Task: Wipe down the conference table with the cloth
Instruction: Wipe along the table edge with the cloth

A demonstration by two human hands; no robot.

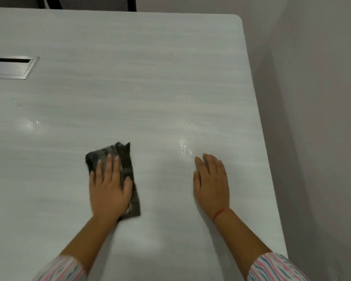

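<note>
The dark grey folded cloth [126,165] is pressed flat under the left hand [109,191], whose straight fingers [113,169] are spread over it on the pale grey wood-grain conference table [130,88]. The right hand [212,183] is laid flat on the tabletop, fingers released, a wet streak [183,148] just beyond its fingertips.

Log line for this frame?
phase: wipe | left hand: flat on cloth | right hand: flat on table | wet patch: beyond right hand
</note>
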